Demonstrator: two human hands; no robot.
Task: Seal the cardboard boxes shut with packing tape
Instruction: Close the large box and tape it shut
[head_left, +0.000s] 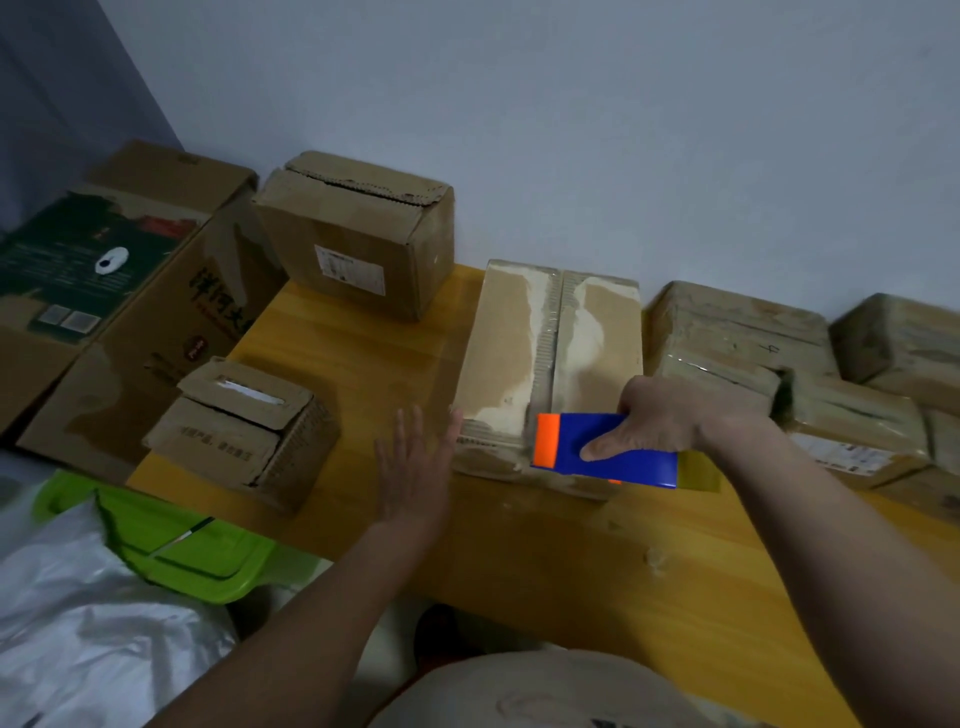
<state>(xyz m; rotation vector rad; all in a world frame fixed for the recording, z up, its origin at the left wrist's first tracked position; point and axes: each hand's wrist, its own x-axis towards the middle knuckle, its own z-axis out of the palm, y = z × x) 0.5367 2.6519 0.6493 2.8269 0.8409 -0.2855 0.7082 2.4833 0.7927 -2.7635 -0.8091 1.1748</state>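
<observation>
A worn cardboard box with its flaps closed lies in the middle of the yellow wooden table. My right hand grips a blue and orange tape dispenser at the box's near edge, over the centre seam. My left hand hovers with straight fingers just left of the box, its fingertips near the box's near-left corner. A small box with partly open flaps sits at the table's left. Another box with a torn top stands at the back.
Large cartons stand off the table's left end. Several taped boxes are stacked at the right against the grey wall. A green plastic bin and a white plastic sheet lie at the lower left.
</observation>
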